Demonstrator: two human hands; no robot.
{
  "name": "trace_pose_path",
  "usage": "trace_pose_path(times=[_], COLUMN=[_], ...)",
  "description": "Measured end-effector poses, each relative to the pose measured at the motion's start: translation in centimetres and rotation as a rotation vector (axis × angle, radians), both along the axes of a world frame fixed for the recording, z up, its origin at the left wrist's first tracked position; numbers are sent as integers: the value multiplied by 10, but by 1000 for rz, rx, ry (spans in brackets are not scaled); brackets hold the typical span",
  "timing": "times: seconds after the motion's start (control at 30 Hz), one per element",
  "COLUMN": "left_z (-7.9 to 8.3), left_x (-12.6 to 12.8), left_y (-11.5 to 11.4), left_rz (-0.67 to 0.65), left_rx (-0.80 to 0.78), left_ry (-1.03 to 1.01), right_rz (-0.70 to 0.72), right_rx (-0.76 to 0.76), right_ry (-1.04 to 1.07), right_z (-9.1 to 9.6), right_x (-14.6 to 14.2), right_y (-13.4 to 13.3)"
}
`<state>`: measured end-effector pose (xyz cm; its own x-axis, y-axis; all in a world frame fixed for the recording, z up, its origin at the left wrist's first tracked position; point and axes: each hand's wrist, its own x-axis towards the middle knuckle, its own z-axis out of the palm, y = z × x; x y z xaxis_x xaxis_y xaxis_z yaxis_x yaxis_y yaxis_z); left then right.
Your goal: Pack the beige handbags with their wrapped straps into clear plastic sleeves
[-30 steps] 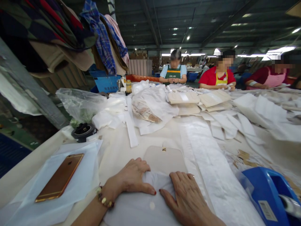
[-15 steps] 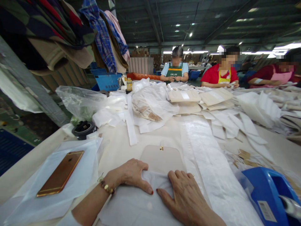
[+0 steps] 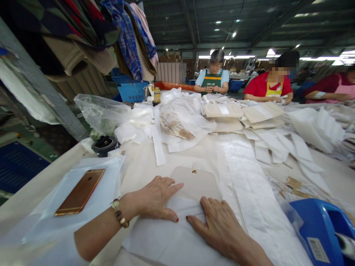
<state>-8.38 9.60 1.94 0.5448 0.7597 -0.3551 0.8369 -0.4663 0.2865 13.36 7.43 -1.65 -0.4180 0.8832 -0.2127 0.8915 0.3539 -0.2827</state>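
Worktable (image 3: 138,171) | 1 phone (image 3: 80,192) | 1 beige flap (image 3: 197,183) | left hand (image 3: 155,197), right hand (image 3: 219,226) splayed flat on sheet (image 3: 163,238)

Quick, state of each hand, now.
Left hand: open, flat on the white sheet, holding nothing.
Right hand: open, flat on the same sheet, holding nothing.

A factory packing hall: aproned co-workers (image 3: 215,78) line a long worktop (image 3: 199,155) strewn with white wrapping sheets (image 3: 244,173) under a strip-lit roof.

Dark workshop ceiling (image 3: 249,26) with bright strip lights (image 3: 241,57).
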Motion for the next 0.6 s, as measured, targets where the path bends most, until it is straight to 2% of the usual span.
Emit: trace_pose_path(times=[0.07, 0.13, 0.27, 0.37, 0.43, 0.5, 0.6], left_z=[8, 12, 5, -1, -2, -2, 0], left_x=[8, 16, 19, 15, 13, 13, 14], left_y=[-1, -4, -11, -13, -13, -12, -11], left_rz=[-135, -209, -185, -169, -159, -152, -140], left_rx=[-31, -103, -168, -189, -206, -225, -244], left_ry=[-37, -69, -133, -158, -156, -152, -160], right_rz=[4, 7, 39, 65, 7, -73, -137], right_rx=[-1, -12, -134, -236, -165, -76, -46], right_ry=[-6, -10, -2, 66, 97, 81, 46], right_z=[-1, 1, 19, 30, 26, 12, -12], right_x=[-1, -1, 5, 14, 16, 13, 3], right_y=[-2, -3, 7, 39, 69, 99, 132])
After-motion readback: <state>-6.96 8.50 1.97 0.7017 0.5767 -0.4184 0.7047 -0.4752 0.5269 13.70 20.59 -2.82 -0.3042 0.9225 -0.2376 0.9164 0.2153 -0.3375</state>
